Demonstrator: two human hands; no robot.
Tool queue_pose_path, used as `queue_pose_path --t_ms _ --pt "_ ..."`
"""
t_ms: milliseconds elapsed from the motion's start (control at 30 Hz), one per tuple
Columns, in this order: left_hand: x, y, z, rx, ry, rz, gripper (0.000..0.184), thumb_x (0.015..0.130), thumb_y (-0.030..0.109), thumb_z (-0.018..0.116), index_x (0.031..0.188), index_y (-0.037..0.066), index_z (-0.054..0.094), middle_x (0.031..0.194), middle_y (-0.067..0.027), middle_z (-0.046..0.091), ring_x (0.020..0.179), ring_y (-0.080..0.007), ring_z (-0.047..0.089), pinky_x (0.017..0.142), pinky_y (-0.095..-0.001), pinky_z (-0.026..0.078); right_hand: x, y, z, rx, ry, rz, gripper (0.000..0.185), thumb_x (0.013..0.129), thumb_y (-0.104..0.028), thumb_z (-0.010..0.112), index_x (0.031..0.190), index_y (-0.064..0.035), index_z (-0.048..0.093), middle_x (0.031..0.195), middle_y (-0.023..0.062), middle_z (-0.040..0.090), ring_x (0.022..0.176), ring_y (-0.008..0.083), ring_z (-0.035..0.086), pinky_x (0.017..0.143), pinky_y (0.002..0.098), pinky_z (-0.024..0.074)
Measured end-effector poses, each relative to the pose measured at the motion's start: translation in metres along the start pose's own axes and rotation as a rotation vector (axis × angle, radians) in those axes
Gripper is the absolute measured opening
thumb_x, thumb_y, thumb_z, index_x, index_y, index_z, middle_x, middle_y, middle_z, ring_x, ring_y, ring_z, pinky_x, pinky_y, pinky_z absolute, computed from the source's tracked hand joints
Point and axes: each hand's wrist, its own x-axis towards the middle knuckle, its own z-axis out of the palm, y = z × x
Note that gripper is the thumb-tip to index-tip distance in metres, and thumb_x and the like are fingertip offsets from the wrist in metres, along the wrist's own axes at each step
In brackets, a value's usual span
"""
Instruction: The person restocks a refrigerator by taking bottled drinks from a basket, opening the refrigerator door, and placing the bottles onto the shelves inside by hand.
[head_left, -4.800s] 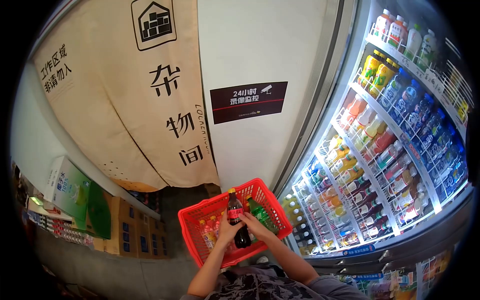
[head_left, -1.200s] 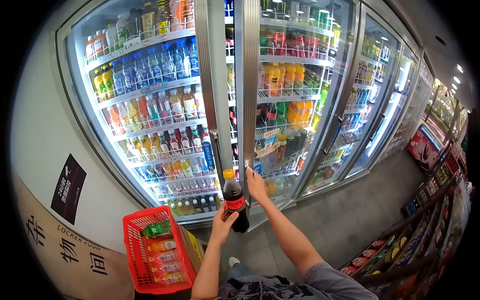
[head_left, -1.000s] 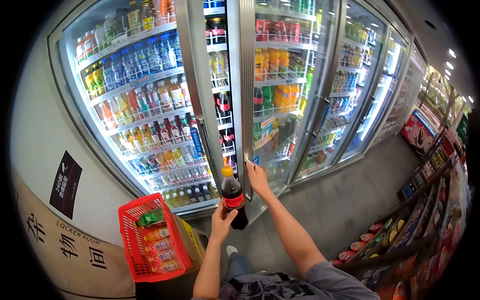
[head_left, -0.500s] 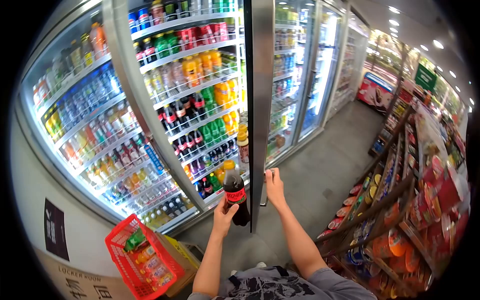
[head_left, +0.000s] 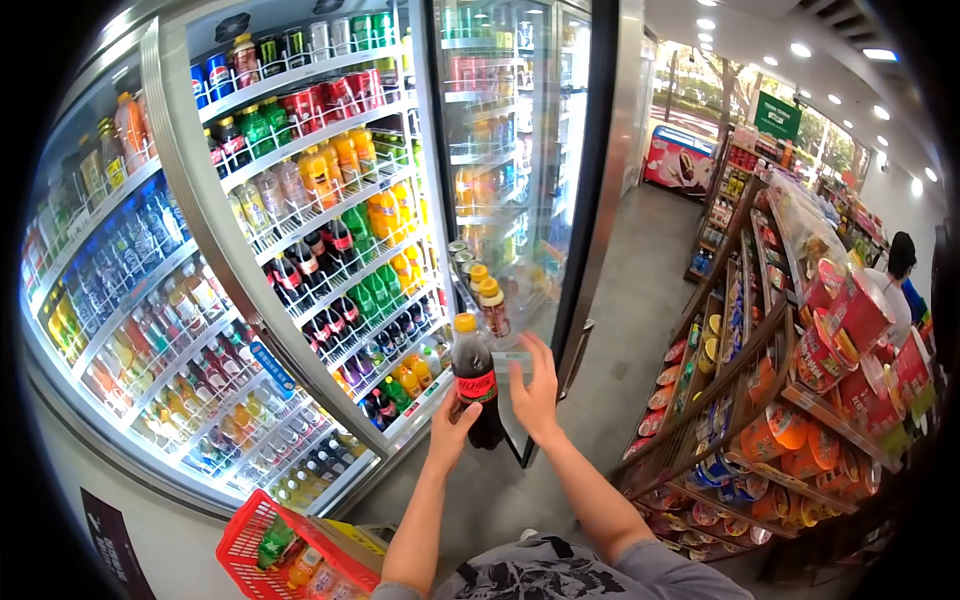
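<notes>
My left hand (head_left: 455,428) is wrapped round a dark cola bottle (head_left: 476,385) with a yellow cap and a red label, held upright before the fridge. Just right of the bottle is my right hand (head_left: 532,390), fingers spread and a little blurred, holding nothing. It is near the inner side of the glass fridge door (head_left: 520,200), which stands swung outward. Bottles with yellow caps (head_left: 492,305) stand in a rack on that door, behind the cola bottle. Rows of cans and bottles fill the open fridge's shelves (head_left: 330,170).
A red basket (head_left: 240,550) with several bottles inside is at the lower left. To its upper left is a closed fridge (head_left: 110,330). Along the right runs a rack of instant noodle tubs (head_left: 780,430). A person (head_left: 895,280) is beyond it. Grey floor (head_left: 640,250) lies between.
The door has swung wider and its inside rack now shows. My right hand has left the door handle and come round beside the bottle, its fingers spread. My left hand keeps its hold.
</notes>
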Motion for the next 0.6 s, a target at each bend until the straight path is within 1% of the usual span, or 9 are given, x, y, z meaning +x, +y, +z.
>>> queue_pose_path --t_ms 67,133,167,200,267,300,400,433,600 --pt "0.005 0.004 -0.011 0.0 -0.022 0.005 0.073 0.09 0.018 0.071 0.148 -0.004 0.032 0.139 -0.0107 0.051 0.126 -0.017 0.049 0.107 -0.0319 0.036 0.009 0.013 0.023 -0.054 -0.015 -0.039 0.043 0.093 -0.014 0.057 0.133 -0.0012 0.048 0.132 0.0207 0.05 0.124 0.0374 0.048 0.104 0.0411 0.0374" --pt "0.008 0.004 -0.022 0.012 0.007 0.017 0.072 0.091 0.016 0.07 0.148 -0.004 0.031 0.139 -0.0106 0.051 0.126 -0.0169 0.049 0.108 -0.0319 0.035 0.02 0.04 0.042 0.049 -0.099 0.075 0.043 0.093 -0.015 0.057 0.133 -0.0008 0.048 0.133 0.0215 0.05 0.127 0.0365 0.047 0.104 0.04 0.038" --pt "0.009 0.008 -0.026 0.002 0.014 0.009 0.071 0.091 0.015 0.069 0.148 -0.004 0.031 0.139 -0.0105 0.05 0.126 -0.0169 0.049 0.108 -0.0317 0.035 0.026 0.042 0.049 0.115 -0.122 0.142 0.041 0.095 -0.017 0.056 0.132 -0.0001 0.05 0.131 0.0209 0.053 0.124 0.0347 0.051 0.102 0.0395 0.0412" --pt "0.012 0.012 -0.03 -0.005 0.019 0.005 0.07 0.091 0.015 0.069 0.148 -0.004 0.032 0.14 -0.0105 0.05 0.126 -0.0169 0.049 0.108 -0.0316 0.035 0.031 0.046 0.059 0.227 -0.103 0.163 0.039 0.096 -0.018 0.056 0.131 0.0007 0.052 0.124 0.0192 0.059 0.115 0.0288 0.058 0.097 0.037 0.0448" --pt "0.023 0.018 -0.039 0.002 0.031 0.012 0.07 0.091 0.014 0.069 0.148 -0.004 0.032 0.14 -0.0106 0.049 0.127 -0.0166 0.048 0.108 -0.031 0.035 0.04 0.046 0.078 0.401 -0.214 0.252 0.035 0.099 -0.02 0.055 0.127 0.0004 0.056 0.115 0.0164 0.065 0.104 0.0213 0.063 0.091 0.033 0.0473" --pt "0.029 0.019 -0.043 0.007 0.063 0.033 0.07 0.091 0.014 0.069 0.148 -0.004 0.032 0.141 -0.0106 0.049 0.127 -0.0165 0.048 0.108 -0.0306 0.036 0.046 0.038 0.081 0.328 -0.334 0.262 0.034 0.1 -0.024 0.052 0.124 0.0009 0.059 0.109 0.0144 0.068 0.1 0.0166 0.063 0.089 0.0301 0.0471" --pt "0.052 0.015 -0.065 0.025 0.103 0.057 0.071 0.091 0.015 0.069 0.148 -0.004 0.031 0.141 -0.0106 0.048 0.127 -0.0162 0.048 0.107 -0.0296 0.036 0.056 0.031 0.114 0.311 -0.507 0.233 0.036 0.102 -0.026 0.049 0.121 0.0018 0.06 0.106 0.0129 0.069 0.099 0.0163 0.063 0.088 0.0297 0.0473" --pt "0.059 0.017 -0.071 0.016 0.132 0.046 0.071 0.091 0.015 0.069 0.148 -0.004 0.03 0.141 -0.0107 0.049 0.127 -0.0163 0.048 0.107 -0.0297 0.036 0.057 0.04 0.133 0.37 -0.505 0.189 0.037 0.102 -0.027 0.048 0.122 0.0022 0.059 0.107 0.0133 0.069 0.101 0.017 0.063 0.089 0.0298 0.0472" --pt "0.087 0.031 -0.11 0.053 0.258 0.09 0.073 0.091 0.018 0.069 0.149 -0.002 0.029 0.138 -0.0098 0.051 0.124 -0.0162 0.05 0.106 -0.0298 0.037 0.074 0.059 0.215 0.581 -0.647 0.285 0.038 0.104 -0.027 0.045 0.124 0.0015 0.059 0.11 0.0116 0.068 0.103 0.0168 0.063 0.09 0.0295 0.047"
